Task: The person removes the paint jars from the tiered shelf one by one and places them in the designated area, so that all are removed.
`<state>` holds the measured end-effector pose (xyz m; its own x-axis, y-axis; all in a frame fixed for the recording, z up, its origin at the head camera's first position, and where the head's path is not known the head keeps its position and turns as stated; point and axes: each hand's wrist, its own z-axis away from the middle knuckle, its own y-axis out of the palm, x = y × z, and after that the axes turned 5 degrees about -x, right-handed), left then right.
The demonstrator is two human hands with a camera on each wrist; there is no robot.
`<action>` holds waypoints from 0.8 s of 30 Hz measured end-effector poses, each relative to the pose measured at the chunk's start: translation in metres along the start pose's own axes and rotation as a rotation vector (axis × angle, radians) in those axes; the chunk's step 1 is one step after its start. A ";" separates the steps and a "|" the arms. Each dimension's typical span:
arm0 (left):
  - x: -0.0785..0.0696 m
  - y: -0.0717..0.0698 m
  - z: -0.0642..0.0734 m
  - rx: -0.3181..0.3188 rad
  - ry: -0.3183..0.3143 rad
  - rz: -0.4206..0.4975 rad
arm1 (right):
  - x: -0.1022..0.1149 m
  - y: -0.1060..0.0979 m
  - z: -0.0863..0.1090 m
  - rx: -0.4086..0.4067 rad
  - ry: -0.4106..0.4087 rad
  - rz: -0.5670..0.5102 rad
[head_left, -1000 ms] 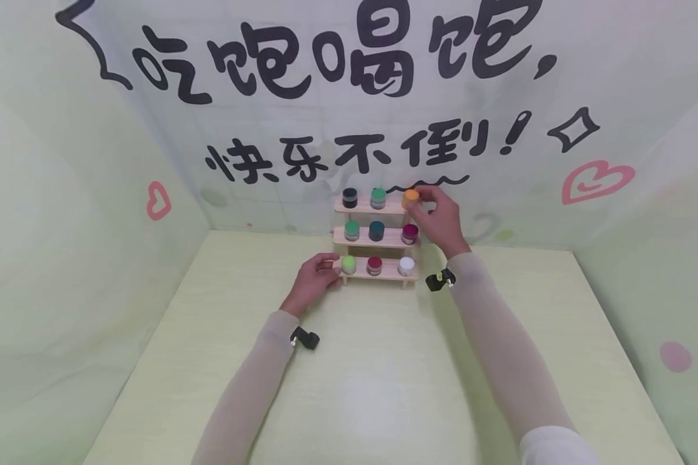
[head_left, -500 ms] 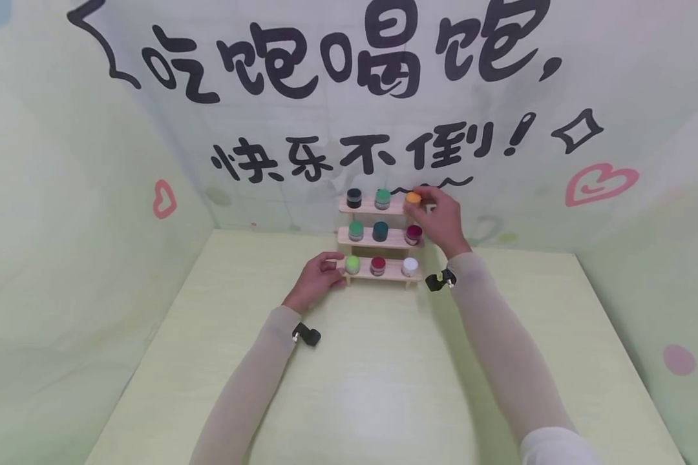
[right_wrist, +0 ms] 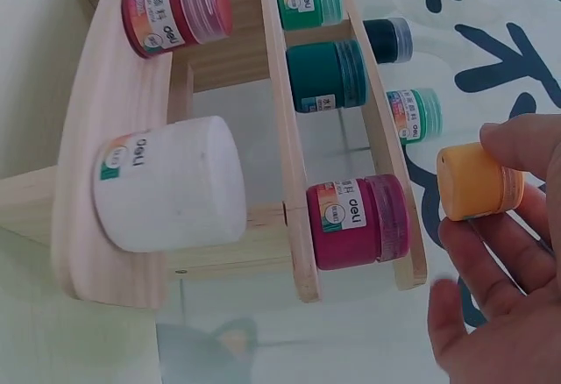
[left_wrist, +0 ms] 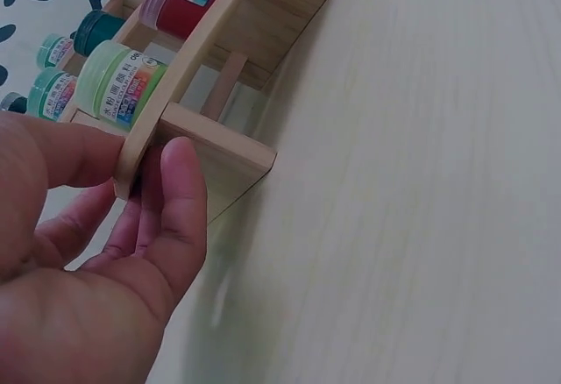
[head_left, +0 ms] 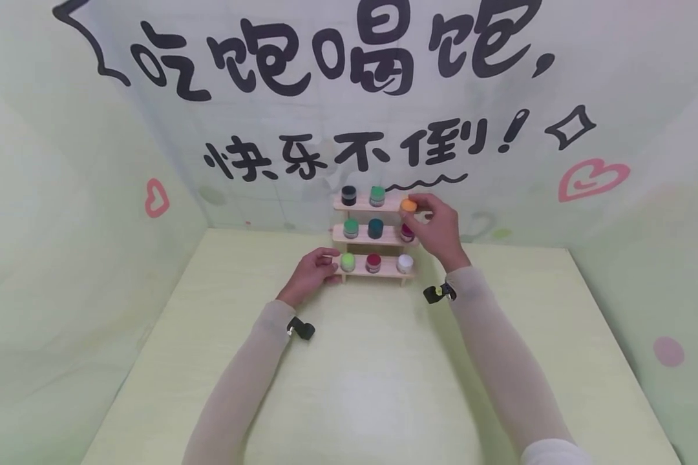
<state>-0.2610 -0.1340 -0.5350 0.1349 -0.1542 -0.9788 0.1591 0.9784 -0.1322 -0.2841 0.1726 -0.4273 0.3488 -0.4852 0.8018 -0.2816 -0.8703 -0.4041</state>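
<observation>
My right hand (head_left: pixel 439 226) pinches an orange paint jar (right_wrist: pixel 478 182) between thumb and fingers; in the right wrist view a gap shows between the jar and the top shelf. A three-tier wooden rack (head_left: pixel 386 272) stands against the back wall. My left hand (left_wrist: pixel 96 217) grips the left end of its bottom tier, thumb and fingers on either side of the board. Nearest to that hand sits a light green jar (left_wrist: pixel 118 84). On the right side of the rack are a white jar (right_wrist: pixel 171 187) at the bottom and a magenta jar (right_wrist: pixel 359 222) on the middle tier.
Other jars stand on the rack: a red one (head_left: pixel 373 263), a teal one (head_left: pixel 375 228), two green ones and a black one (head_left: pixel 349 195). The pale table (head_left: pixel 349 387) stretches towards me. Printed cloth walls (head_left: pixel 169 148) enclose the back and sides.
My right hand has drawn the orange jar off the top tier, slightly towards me and lower in the head view. My left hand keeps its grip on the rack.
</observation>
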 end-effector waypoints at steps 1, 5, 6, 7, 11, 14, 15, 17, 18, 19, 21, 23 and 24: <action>0.000 0.000 0.000 -0.001 0.003 0.001 | 0.000 0.000 0.001 0.004 0.001 -0.003; 0.002 -0.001 -0.002 0.001 0.012 0.020 | -0.001 -0.001 0.009 0.018 -0.002 -0.035; 0.003 -0.001 -0.002 0.005 0.012 0.028 | -0.001 -0.001 0.011 0.020 -0.003 -0.043; 0.003 -0.001 -0.003 0.009 0.011 0.037 | -0.001 0.000 0.014 0.023 -0.004 -0.050; 0.005 -0.002 -0.003 0.026 0.003 0.059 | 0.000 0.001 0.025 0.038 -0.009 -0.074; 0.005 -0.003 -0.002 0.028 0.002 0.050 | 0.002 0.003 0.034 0.051 -0.023 -0.078; 0.005 -0.003 -0.002 0.028 0.003 0.045 | 0.002 0.004 0.037 0.056 -0.028 -0.079; 0.005 -0.003 -0.002 0.030 0.003 0.036 | 0.002 0.006 0.044 0.066 -0.036 -0.087; 0.005 -0.004 -0.002 0.029 0.003 0.030 | 0.002 0.007 0.047 0.072 -0.036 -0.091; 0.005 -0.004 -0.002 0.029 0.002 0.028 | 0.003 0.008 0.051 0.082 -0.034 -0.098; 0.006 -0.004 -0.003 0.029 0.001 0.027 | 0.003 0.011 0.058 0.099 -0.018 -0.109; 0.006 -0.004 -0.003 0.029 0.000 0.022 | 0.004 0.013 0.066 0.116 -0.004 -0.108; 0.007 -0.004 -0.003 0.028 0.001 0.019 | 0.004 0.014 0.069 0.124 0.005 -0.110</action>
<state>-0.2637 -0.1385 -0.5415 0.1368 -0.1354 -0.9813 0.1841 0.9768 -0.1091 -0.2248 0.1524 -0.4598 0.3671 -0.3860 0.8463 -0.1292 -0.9222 -0.3646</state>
